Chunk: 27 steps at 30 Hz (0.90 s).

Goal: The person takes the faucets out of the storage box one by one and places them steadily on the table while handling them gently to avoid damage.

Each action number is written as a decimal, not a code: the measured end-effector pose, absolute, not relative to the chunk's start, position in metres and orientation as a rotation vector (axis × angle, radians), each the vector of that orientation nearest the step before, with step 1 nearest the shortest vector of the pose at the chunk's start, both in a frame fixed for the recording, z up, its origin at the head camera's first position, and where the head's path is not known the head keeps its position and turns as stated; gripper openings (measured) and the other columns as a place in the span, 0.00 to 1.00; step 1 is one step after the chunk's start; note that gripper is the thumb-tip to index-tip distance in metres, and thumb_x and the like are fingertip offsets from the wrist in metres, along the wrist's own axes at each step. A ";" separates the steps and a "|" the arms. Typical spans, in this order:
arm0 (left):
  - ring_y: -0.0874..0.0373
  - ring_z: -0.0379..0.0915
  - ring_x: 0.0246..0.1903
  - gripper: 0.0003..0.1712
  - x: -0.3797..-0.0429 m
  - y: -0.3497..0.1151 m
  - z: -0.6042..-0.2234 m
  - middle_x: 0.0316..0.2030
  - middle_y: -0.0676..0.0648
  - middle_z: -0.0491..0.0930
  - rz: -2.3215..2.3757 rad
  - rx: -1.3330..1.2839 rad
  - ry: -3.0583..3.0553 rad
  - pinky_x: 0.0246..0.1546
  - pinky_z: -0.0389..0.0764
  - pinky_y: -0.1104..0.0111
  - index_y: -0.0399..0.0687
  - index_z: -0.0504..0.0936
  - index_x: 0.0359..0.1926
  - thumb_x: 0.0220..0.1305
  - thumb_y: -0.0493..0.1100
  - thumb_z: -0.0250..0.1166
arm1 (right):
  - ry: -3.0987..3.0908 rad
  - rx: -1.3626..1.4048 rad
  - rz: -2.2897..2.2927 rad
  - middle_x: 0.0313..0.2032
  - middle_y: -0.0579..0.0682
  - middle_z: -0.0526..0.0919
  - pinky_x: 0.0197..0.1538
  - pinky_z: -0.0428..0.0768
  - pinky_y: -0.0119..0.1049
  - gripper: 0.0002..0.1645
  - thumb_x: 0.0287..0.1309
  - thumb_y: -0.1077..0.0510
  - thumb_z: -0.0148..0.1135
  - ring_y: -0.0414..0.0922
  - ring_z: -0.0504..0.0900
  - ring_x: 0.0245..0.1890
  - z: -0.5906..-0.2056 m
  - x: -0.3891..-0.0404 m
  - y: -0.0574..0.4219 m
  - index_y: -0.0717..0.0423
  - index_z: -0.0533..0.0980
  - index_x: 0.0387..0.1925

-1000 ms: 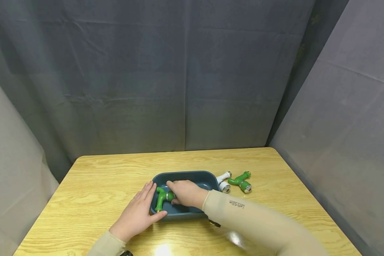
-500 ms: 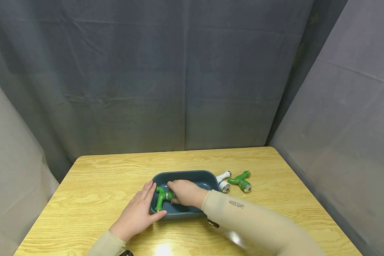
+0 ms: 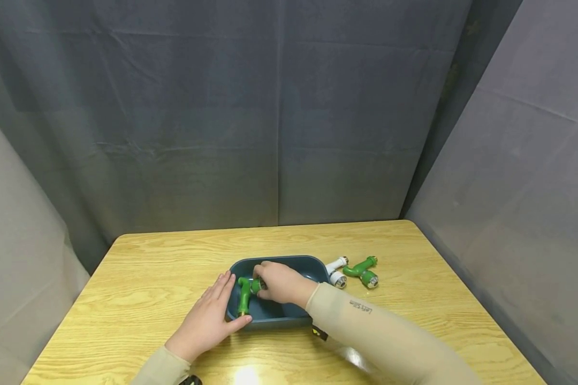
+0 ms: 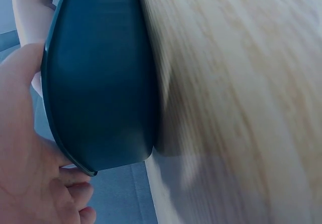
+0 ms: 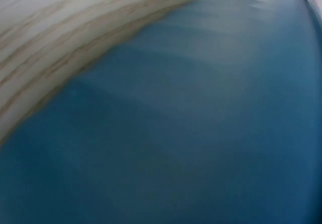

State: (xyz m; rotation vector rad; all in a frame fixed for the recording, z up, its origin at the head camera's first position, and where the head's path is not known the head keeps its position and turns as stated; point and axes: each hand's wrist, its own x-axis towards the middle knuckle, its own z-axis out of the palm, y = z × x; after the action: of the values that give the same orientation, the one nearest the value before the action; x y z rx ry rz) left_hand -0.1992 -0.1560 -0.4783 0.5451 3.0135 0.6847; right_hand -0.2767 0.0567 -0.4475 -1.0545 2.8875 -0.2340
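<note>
In the head view, a green tap (image 3: 244, 297) with a brass threaded end is at the left side of a dark blue plastic tub (image 3: 294, 262). My right hand (image 3: 284, 283) reaches in over the tub's near side and grips the tap by its round end, part of which the fingers hide. My left hand (image 3: 207, 321) rests on the tub's left end, fingers straight along the rim and thumb at the near corner. The left wrist view has that hand (image 4: 30, 133) against the rim, beside the tub's outer wall (image 4: 100, 83). Only the tub's blue wall (image 5: 201, 113) fills the right wrist view.
Just right of the tub lie a white tap (image 3: 337, 271) and a second green tap (image 3: 361, 271). Everything stands on a wooden table (image 3: 164, 267), with grey curtains (image 3: 197, 133) behind and at the sides.
My right hand has risen slightly and shifted away from me, and the green tap has moved a little right and turned with it. The left hand stays on the rim.
</note>
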 end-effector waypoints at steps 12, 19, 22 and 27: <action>0.40 0.46 0.80 0.61 -0.198 -0.157 -0.476 0.81 0.37 0.51 0.704 0.539 3.012 0.77 0.57 0.41 0.39 0.52 0.81 0.64 0.71 0.66 | 2.930 -1.034 -0.440 0.45 0.46 0.82 0.43 0.83 0.27 0.21 0.63 0.52 0.73 0.35 0.81 0.38 -0.436 -0.274 0.071 0.53 0.81 0.54; 0.40 0.46 0.81 0.61 -0.198 -0.155 -0.476 0.81 0.37 0.51 0.693 0.537 3.017 0.78 0.56 0.41 0.39 0.52 0.81 0.63 0.72 0.66 | 2.958 -1.021 -0.542 0.43 0.46 0.80 0.40 0.82 0.29 0.21 0.63 0.52 0.73 0.36 0.78 0.36 -0.430 -0.271 0.085 0.53 0.81 0.55; 0.40 0.46 0.80 0.62 -0.198 -0.155 -0.476 0.81 0.37 0.51 0.695 0.536 3.019 0.78 0.56 0.41 0.39 0.52 0.81 0.63 0.72 0.66 | 2.978 -1.017 -0.581 0.44 0.46 0.80 0.40 0.81 0.28 0.21 0.63 0.53 0.72 0.36 0.77 0.36 -0.427 -0.270 0.091 0.53 0.81 0.56; 0.40 0.46 0.81 0.62 -0.198 -0.155 -0.478 0.81 0.37 0.50 0.682 0.543 3.024 0.77 0.57 0.41 0.39 0.52 0.81 0.63 0.72 0.66 | 3.026 -1.032 -0.679 0.43 0.46 0.80 0.37 0.80 0.29 0.22 0.62 0.53 0.73 0.37 0.77 0.35 -0.421 -0.268 0.103 0.53 0.80 0.55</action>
State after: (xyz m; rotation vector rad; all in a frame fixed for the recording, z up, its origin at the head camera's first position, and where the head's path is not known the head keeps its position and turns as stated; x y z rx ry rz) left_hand -0.1980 -0.1549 -0.4776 0.5428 3.0240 0.6823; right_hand -0.2680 0.1028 -0.4205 -1.0324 3.0263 -0.6789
